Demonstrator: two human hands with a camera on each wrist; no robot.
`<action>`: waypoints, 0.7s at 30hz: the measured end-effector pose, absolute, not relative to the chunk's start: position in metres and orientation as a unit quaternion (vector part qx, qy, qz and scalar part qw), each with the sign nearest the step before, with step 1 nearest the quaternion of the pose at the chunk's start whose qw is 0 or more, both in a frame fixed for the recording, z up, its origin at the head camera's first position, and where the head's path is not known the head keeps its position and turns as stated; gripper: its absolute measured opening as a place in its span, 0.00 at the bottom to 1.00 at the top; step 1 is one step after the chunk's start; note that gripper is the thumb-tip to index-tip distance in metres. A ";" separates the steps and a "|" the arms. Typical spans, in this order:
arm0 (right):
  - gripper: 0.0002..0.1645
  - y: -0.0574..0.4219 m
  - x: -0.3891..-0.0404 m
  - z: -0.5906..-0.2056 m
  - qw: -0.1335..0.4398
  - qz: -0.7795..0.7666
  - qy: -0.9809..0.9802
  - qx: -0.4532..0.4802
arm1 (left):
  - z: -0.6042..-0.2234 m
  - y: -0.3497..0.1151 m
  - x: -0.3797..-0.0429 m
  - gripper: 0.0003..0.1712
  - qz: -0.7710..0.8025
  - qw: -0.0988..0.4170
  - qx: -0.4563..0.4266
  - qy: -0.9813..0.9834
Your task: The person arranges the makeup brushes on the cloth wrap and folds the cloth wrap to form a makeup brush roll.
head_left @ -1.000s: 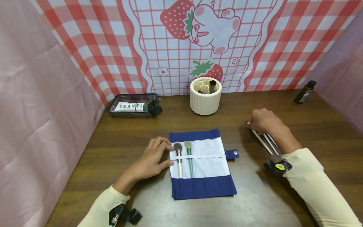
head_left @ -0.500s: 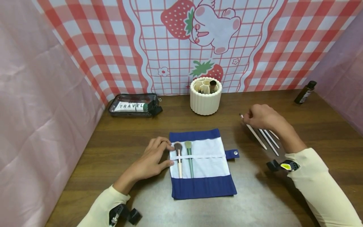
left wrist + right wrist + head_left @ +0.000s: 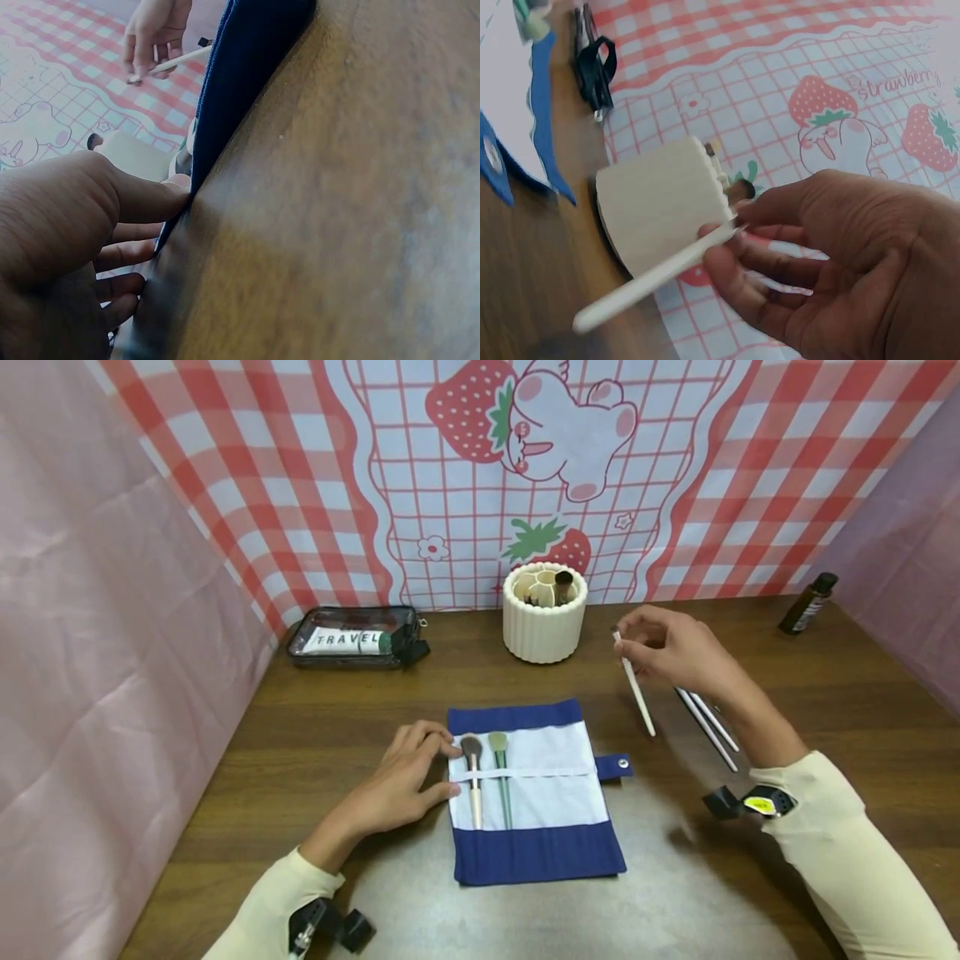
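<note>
A blue-and-white makeup brush roll point(image 3: 551, 802) lies unrolled on the table. A dark-haired brush point(image 3: 476, 793) and a green brush point(image 3: 504, 785) sit under its white elastic band. At its left edge rests my left hand point(image 3: 401, 777), thumb and fingertips touching the cloth with the fingers loosely extended. My right hand point(image 3: 678, 652) pinches a slim pale makeup brush point(image 3: 639, 697) near its small dark tip, handle slanting down. In the right wrist view this brush point(image 3: 652, 281) passes in front of the cream cup. Two more slim white brushes point(image 3: 707, 727) lie below the right hand.
A cream ribbed brush cup point(image 3: 543, 622) with several compartments holds a few brushes at the back. Left of it lies a clear pouch point(image 3: 352, 639) with a tube marked TRAVEL. A dark bottle point(image 3: 808, 603) stands at the back right. The roll's snap strap point(image 3: 615, 767) sticks out rightward.
My right hand has lifted one slim brush off the others and moved it left and toward the back. The left hand and the roll have stayed in place.
</note>
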State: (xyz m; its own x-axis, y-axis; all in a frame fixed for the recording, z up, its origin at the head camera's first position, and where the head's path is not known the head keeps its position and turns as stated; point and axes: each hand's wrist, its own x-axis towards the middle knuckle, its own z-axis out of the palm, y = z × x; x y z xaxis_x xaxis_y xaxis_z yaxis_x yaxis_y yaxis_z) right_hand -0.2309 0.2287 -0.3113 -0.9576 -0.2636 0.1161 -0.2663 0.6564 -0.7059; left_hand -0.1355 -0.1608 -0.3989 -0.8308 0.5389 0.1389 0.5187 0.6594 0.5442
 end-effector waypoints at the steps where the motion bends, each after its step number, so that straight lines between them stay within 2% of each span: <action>1: 0.16 0.226 -0.230 -0.311 0.006 0.412 -0.899 0.148 | -0.399 -0.161 -0.136 0.21 0.292 0.016 0.291 0.911; 8: 0.17 0.207 -0.227 -0.314 0.000 0.561 -0.812 0.163 | -0.400 -0.161 -0.137 0.21 0.291 0.011 0.295 0.910; 21: 0.16 0.179 -0.224 -0.335 -0.054 0.645 -0.740 0.181 | -0.398 -0.161 -0.135 0.22 0.292 0.018 0.294 0.910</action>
State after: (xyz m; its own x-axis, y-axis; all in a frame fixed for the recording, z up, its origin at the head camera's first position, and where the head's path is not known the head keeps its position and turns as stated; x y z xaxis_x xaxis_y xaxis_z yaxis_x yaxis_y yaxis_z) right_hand -0.2240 0.1792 -0.3347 -0.9285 -0.3382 0.1530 -0.1977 0.1016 -0.9750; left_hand -0.1354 -0.1607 -0.3984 -0.8260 0.5461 0.1393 0.5253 0.6562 0.5417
